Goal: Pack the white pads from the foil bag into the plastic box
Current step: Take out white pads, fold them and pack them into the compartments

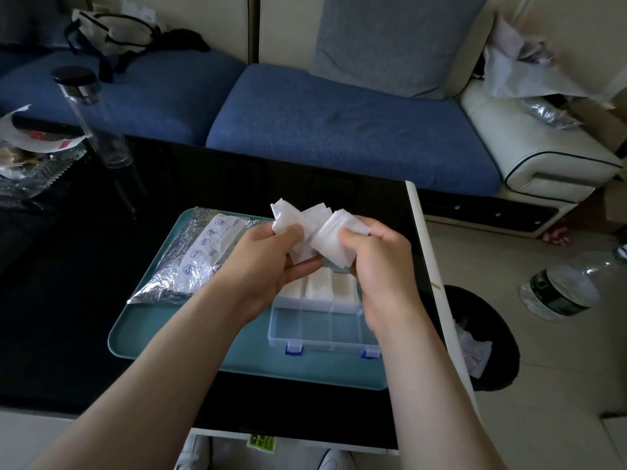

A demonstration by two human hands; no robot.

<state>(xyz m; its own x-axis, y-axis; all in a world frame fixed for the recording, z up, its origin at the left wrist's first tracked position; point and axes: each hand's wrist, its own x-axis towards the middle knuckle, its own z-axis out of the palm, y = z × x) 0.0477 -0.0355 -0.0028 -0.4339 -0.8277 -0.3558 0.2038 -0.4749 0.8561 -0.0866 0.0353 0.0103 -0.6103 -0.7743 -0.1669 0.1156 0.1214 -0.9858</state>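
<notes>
A loose bunch of white pads (307, 225) sits between the two hands, above the far end of the plastic box (322, 329) and just right of the foil bag (190, 259). The left hand (268, 262) grips the left part of the bunch, thumb pressed on top and fingers curled beneath. The right hand (376, 266) holds the right part the same way, thumb over a fanned stack and fingers wrapped under it. The pads splay up and outwards from both grips, their corners sticking out at odd angles. Both bare forearms reach in from the lower edge of the view, and the hands are close together, palms turned partly toward each other.

The pads are thin, square, soft-looking and matte white. The box is clear plastic with two blue latches on its near edge. Its far part, just under the hands, holds stacked pads (319, 287) lying flat in side-by-side compartments. The bag is crinkled silver foil with a white printed panel. It lies flat on the left of a teal tray (163, 337) with rounded corners, which also bears the box. The tray rests on a glossy black table (68, 300). Beyond the table stands a sofa (305, 120) with blue fabric cushions, and a black bin (498, 337) stands on the floor to the right
</notes>
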